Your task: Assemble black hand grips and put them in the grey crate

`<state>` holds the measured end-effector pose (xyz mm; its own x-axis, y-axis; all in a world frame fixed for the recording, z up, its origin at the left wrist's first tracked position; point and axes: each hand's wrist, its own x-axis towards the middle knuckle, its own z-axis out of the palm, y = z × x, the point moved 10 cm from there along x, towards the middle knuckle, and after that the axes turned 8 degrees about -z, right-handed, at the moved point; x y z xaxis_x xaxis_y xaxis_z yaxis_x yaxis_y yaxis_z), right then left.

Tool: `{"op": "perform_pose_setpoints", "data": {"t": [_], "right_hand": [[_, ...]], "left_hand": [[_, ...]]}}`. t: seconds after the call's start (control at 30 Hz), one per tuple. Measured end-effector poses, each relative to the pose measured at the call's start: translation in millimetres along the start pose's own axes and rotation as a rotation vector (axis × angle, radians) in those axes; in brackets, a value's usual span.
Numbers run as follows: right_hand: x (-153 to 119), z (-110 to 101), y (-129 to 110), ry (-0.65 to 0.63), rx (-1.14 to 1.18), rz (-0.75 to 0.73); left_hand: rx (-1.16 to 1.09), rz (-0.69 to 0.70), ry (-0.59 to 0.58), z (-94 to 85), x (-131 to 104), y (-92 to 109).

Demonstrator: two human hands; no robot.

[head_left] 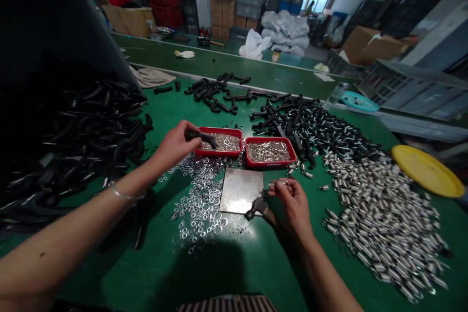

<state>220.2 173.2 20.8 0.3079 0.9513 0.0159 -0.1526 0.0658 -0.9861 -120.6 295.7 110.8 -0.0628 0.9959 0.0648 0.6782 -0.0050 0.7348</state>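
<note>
My left hand (180, 142) grips a black curved handle (204, 138), whose tip hangs over a red tray of small metal parts (237, 153). Lower right, my right hand (295, 204) is closed, with small shiny metal parts (280, 184) at its fingertips; their exact kind is too small to tell. Beside that hand a hammer (256, 207) lies partly on a square metal plate (236, 187). Another red tray (272, 163), holding small pins, stands behind the plate. Loose metal rings (204, 200) spread over the table left of the plate.
Black handles (102, 131) are heaped at left beside a large dark bin (69, 19). Metal cylinders (380, 219) form a pile at right, below black parts with silver pins (321, 129). A yellow lid (427, 170) lies at the right edge. A green conveyor belt (226, 56) runs behind.
</note>
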Motion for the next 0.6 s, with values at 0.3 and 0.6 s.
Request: {"op": "perform_pose_setpoints", "data": {"t": [0.3,0.6], "right_hand": [[-14.0,41.3,-17.1,-0.075,0.148,-0.072],[-37.3,24.4,-18.4,-0.173,0.110,-0.050]], "left_hand": [[-0.866,-0.216,-1.054,193.9,-186.6,54.3],[-0.918,-0.194,-1.222,207.5,-201.9,75.5]]}}
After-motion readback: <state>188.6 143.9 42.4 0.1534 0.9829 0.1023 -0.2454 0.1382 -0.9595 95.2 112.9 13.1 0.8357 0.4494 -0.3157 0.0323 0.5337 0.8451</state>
